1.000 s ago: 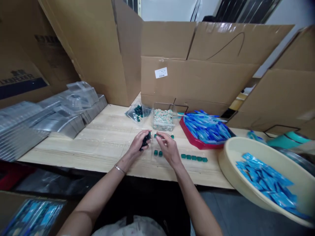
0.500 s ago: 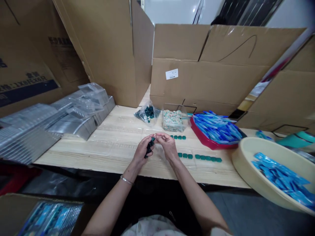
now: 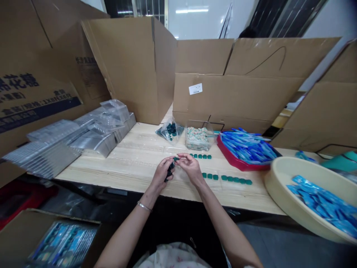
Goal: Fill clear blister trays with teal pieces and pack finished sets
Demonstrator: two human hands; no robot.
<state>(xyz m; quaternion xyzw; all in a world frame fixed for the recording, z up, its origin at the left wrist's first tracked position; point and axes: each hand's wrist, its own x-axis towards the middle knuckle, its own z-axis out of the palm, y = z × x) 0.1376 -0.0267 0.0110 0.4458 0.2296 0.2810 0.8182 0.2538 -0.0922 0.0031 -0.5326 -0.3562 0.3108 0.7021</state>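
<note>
My left hand (image 3: 161,173) is closed around several small dark green pieces (image 3: 169,172), held above the table. Thumb and fingers of my right hand (image 3: 192,168) pinch one small green block (image 3: 176,159) right beside the left fingertips. To the right of my hands, a front row of green blocks (image 3: 236,180) and a shorter row behind it (image 3: 204,156) lie in what look like faint clear plastic trays. Further back sits an open plastic bag (image 3: 170,131) of dark green pieces, next to a clear box (image 3: 196,145) of pale, flat, patterned pieces.
Stacked clear plastic trays (image 3: 52,149) occupy the left of the wooden table (image 3: 134,143). At right are a red tray (image 3: 232,160) of blue pen-like items and a cream basin (image 3: 275,182) of blue packets. Cardboard boxes (image 3: 217,98) line the back; a carton (image 3: 30,219) stands lower left.
My right fingers now show a green block at their tips, where a small pale bit was before. The camera view has tilted up slightly; both hands stay close together.
</note>
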